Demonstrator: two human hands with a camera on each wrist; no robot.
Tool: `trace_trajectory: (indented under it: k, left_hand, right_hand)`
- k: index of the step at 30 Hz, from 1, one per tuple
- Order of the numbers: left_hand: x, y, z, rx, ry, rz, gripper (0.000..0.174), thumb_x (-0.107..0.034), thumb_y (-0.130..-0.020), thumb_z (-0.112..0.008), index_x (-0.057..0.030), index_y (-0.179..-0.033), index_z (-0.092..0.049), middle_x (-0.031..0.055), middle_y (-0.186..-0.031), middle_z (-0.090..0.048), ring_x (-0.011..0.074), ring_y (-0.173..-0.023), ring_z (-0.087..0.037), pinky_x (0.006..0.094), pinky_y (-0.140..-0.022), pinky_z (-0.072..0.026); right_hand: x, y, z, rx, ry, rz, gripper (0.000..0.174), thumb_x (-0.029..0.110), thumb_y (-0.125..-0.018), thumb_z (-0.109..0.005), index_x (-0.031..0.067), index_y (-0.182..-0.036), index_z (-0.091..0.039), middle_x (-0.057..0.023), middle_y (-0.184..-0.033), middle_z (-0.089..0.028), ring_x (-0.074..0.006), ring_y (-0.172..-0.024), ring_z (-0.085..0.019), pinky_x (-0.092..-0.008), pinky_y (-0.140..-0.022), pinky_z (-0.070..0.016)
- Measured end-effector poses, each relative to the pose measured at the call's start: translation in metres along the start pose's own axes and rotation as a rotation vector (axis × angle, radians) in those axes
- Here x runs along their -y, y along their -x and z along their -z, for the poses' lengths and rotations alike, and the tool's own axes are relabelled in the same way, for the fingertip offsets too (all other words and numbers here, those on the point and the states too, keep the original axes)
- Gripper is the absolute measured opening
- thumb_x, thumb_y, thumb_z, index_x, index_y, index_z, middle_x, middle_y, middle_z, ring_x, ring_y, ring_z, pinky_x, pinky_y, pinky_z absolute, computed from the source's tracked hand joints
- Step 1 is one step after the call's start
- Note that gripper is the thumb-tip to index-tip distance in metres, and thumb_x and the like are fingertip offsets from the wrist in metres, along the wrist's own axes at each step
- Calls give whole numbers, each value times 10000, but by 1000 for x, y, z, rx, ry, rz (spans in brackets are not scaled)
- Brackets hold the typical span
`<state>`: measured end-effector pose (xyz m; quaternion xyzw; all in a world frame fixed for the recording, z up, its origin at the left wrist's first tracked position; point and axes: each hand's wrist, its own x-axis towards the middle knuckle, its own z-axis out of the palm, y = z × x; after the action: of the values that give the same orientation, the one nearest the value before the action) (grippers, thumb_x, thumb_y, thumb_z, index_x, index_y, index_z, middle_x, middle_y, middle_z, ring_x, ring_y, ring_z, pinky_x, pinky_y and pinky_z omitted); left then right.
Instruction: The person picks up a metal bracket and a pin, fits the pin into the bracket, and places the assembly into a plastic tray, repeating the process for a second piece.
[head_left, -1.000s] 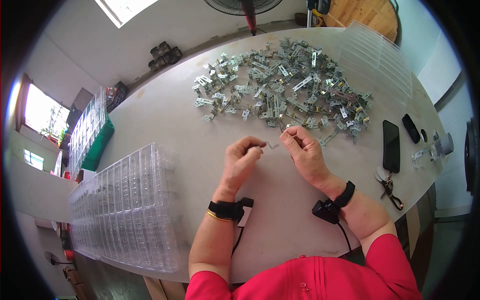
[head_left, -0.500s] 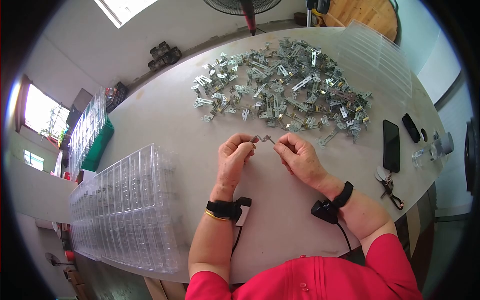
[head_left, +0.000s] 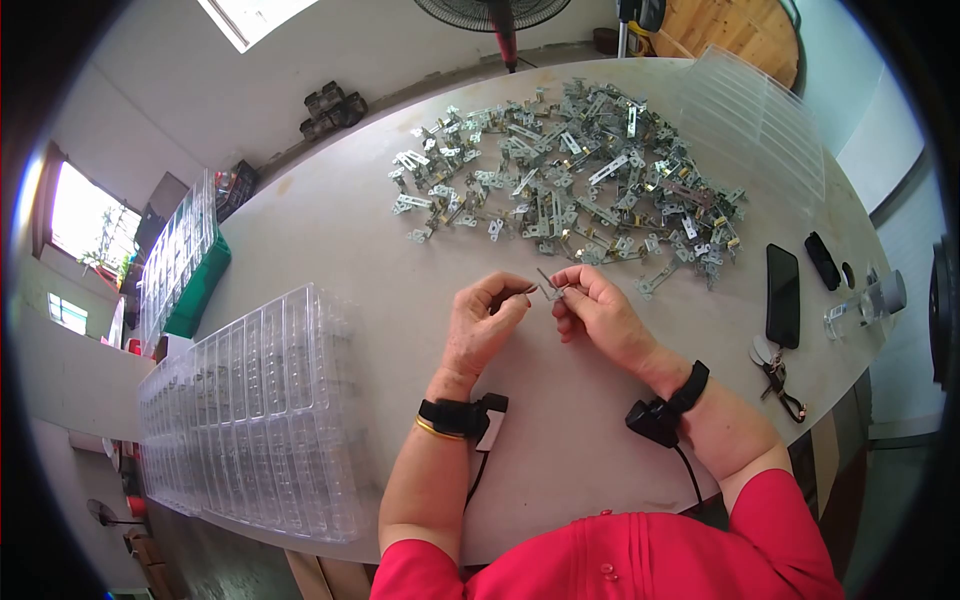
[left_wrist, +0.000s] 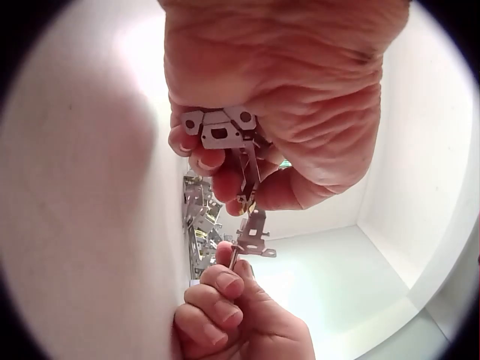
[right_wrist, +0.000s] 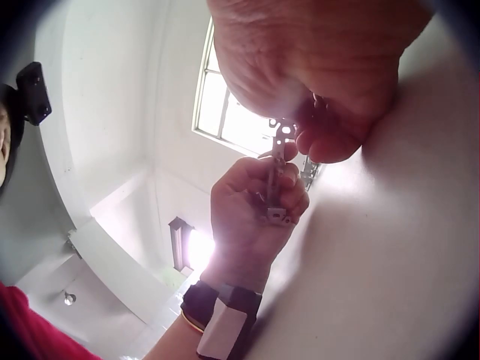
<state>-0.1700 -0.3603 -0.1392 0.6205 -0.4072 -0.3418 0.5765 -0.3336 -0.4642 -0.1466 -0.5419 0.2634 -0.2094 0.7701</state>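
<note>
Two metal pieces held close together: bracket (left_wrist: 220,133) gripped by left hand (head_left: 482,328), plate (left_wrist: 253,234) pinched by right hand (head_left: 608,318); metal parts (head_left: 590,180) heaped beyond.

On the table (head_left: 330,230): pile of parts (head_left: 600,180) at the far middle. Stacked trays (head_left: 250,410) on the person's left; bin (head_left: 203,290) beyond them. Single tray (head_left: 750,120) at far right, beside the pile. Phone (head_left: 783,295) on the right side, keyring (head_left: 775,372) just before it, bottle (head_left: 862,302) to its right. Left hand (head_left: 482,325) and right hand (head_left: 608,318) before the pile. Fan (head_left: 507,38) behind the far edge.
</note>
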Motion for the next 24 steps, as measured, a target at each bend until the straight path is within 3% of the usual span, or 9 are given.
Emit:
trace_trajectory:
  k: [6,13,15,18,22,24]
  left_hand:
    - [0,0,2,50,-88,-32,183,-80,-853,-628,9,-996,-701,-11,-833,-621,57,-739,-520,236,-674,-431]
    - [-5,0,0,113,-195,-138,197,-54,-843,-660,4,-1024,-713,0,-862,-603,81,-770,-529,245,-689,-419]
    - [-5,-1,-1,103,-218,-129,198,-50,-841,-663,4,-1025,-715,2,-862,-601,83,-769,-529,242,-692,-423]
    - [-4,-1,-4,35,-241,-146,201,-33,-837,-668,1,-1030,-715,4,-864,-602,84,-768,-531,236,-701,-432]
    - [0,-3,-5,-99,-234,-234,219,-10,-837,-674,-13,-1053,-708,28,-900,-611,98,-759,-565,242,-698,-468]
    - [-1,-2,-6,-73,-235,-227,226,-6,-832,-683,-11,-1057,-707,21,-896,-611,93,-769,-553,242,-711,-463]
  right_hand:
    - [5,-2,10,121,-275,-106,174,174,-1020,-512,61,-1137,-574,-36,-914,-601,-103,-724,-593,-275,-661,-542]
    - [-1,-3,4,14,-83,-8,166,211,-1023,-555,82,-1120,-588,-10,-961,-622,-97,-827,-622,-284,-751,-547]
    - [-11,-8,6,-25,29,236,151,191,-1027,-548,84,-1126,-587,-18,-1016,-634,-97,-912,-627,-297,-828,-556]
    - [-14,-12,7,-76,43,349,134,172,-1021,-558,66,-1088,-604,-9,-1016,-621,-68,-915,-594,-277,-814,-568]
    - [-11,-7,2,-98,2,317,141,174,-1021,-556,65,-1099,-599,-28,-1046,-628,-100,-953,-621,-287,-854,-569]
    - [-7,-4,-1,-33,-177,150,151,174,-1024,-549,62,-1115,-592,-47,-1058,-632,-140,-985,-647,-297,-866,-574]
